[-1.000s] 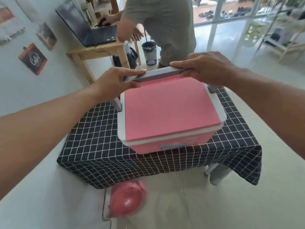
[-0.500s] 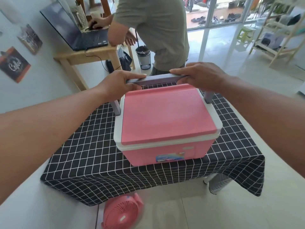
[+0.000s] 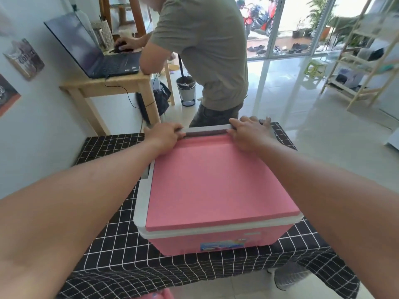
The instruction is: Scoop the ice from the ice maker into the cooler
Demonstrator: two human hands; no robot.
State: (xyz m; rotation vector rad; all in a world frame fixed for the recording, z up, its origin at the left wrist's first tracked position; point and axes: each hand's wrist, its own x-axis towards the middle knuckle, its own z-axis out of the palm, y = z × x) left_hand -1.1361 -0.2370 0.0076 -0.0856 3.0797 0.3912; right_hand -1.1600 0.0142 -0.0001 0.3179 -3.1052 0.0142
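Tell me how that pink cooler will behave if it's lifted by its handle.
The pink cooler looks rigid, so it probably won't flex. Its broad flat base suggests little tipping. The lid is closed, so weight is unclear. Both hands, left and right, grip the grey handle.

Count on view: one pink cooler [image 3: 207,182], lid closed; one checked tablecloth [image 3: 112,251]; two hands, left hand [image 3: 164,134] and right hand [image 3: 248,131]; one laptop [image 3: 95,52]; one wooden desk [image 3: 103,85]; one small bin [image 3: 186,91].

Beyond the hands, a person in a grey shirt [image 3: 207,50] is standing and leaning on a wooden desk [image 3: 112,83], working a laptop [image 3: 101,55]. A small bin [image 3: 186,91] is sitting beside them. A checked tablecloth [image 3: 108,244] is hanging below the hands.
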